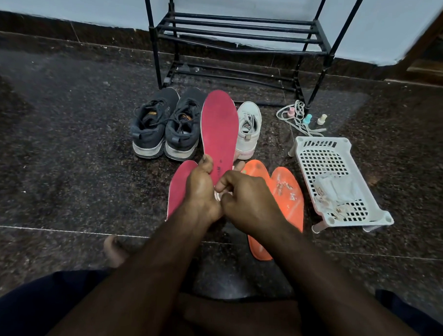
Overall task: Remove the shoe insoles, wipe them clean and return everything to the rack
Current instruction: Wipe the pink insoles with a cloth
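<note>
Rack: black metal tube shoe rack stands against the wall, well beyond your fingertips, its bars bare.
Floor: dark speckled stone floor lies under everything you see.
Basket: white perforated plastic basket sits off to the right of your right hand, with pale crumpled wipes inside it.
Grey shoes: pair of dark grey lace-up sneakers rests side by side, beyond and to the left of your left thumb.
White shoe: white sneaker stands just behind the raised insole, beyond your right fingers.
Held insole: long pink foam insole points upward and away from you, its heel end between your two hands.
Other pink insole: second pink insole lies on the floor, partly under your left hand.
Orange insoles: two orange insoles lie flat beneath and to the right of your right wrist.
Left hand: your left hand is closed on the held insole, thumb pressed on its pink face.
Right hand: your right hand is curled shut at the insole's heel end, pinching something pale; you cannot tell what.
Small bottles: pink, teal and cream bottles sit among white laces, far right of your fingers.
</note>
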`<state>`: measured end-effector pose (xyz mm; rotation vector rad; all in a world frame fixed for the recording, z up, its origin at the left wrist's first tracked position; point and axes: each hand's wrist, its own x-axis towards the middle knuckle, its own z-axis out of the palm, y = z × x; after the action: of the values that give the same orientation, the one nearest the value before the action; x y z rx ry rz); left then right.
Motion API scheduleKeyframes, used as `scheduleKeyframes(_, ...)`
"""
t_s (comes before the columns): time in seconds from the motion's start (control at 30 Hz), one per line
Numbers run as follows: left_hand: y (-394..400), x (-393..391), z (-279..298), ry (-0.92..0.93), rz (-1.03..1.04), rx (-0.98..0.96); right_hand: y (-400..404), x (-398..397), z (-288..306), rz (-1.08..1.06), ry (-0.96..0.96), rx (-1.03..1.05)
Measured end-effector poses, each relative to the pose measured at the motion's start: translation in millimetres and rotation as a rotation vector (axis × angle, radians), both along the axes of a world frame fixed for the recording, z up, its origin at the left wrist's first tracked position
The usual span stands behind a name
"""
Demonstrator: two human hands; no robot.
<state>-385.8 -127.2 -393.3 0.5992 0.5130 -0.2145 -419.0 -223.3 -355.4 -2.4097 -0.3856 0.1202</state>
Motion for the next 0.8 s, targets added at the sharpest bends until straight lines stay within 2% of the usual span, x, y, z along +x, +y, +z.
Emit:
scheduleKeyframes(0.1,3.0,1.3,5.3,-0.005,-0.02,-0.005,-8.8,4.2,5.2,-0.023,0.123,0.162)
scheduleKeyframes(0.23,3.7,1.4,8.4,-0.046,-0.024,0.007,-28.5,19.4,29.3,-0.152,0.226,0.649)
scheduleKeyframes(0.37,2.6,-0.2,8.3,-0.046,-0.001,0.013,-30.3,19.2,35.7,-0.187,0.27,0.824)
scheduleKeyframes(0.43,1.0,-2.4,11.0,-0.041,0.001,0.008,-25.4,18.3,26.4,-0.206,0.207,0.726)
scheduleKeyframes(0.53,-0.5,-3.6,12.1,-0.044,-0.007,-0.005,-21.5,19.6,9.9,-0.127,-0.137,0.279)
scheduleKeyframes(0.6,-1.2,-3.4,11.6,-0.047,-0.012,-0.021,-18.0,17.6,2.3,-0.032,-0.29,0.103)
scheduleKeyframes(0.8,0.5,-1.2,5.1,-0.011,-0.048,0.014,-8.4,16.4,-10.2,0.096,-0.25,-0.166)
